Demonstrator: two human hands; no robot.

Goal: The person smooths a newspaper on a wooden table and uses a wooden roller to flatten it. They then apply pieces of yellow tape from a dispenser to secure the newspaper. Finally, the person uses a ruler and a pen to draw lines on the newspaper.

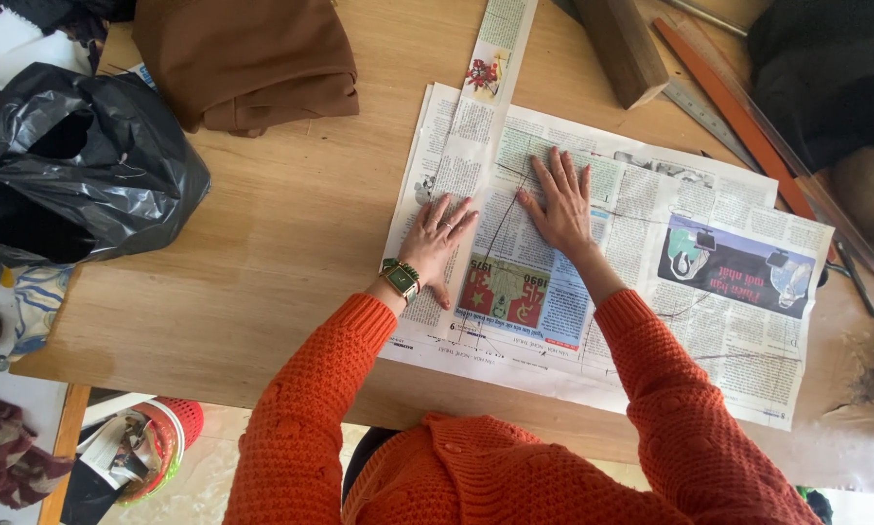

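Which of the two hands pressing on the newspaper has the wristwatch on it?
The left hand: a green-faced wristwatch sits at its wrist. The right hand, flat on the newspaper, has a bare wrist.

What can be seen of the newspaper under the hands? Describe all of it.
The newspaper is an opened sheet lying flat on the wooden table, set at a slight angle. It is thin printed paper with text columns, a red picture near the front edge and a blue one toward the right. Dark curved lines are drawn across it. A narrow paper strip overlaps its upper left. The left hand and right hand press flat on it.
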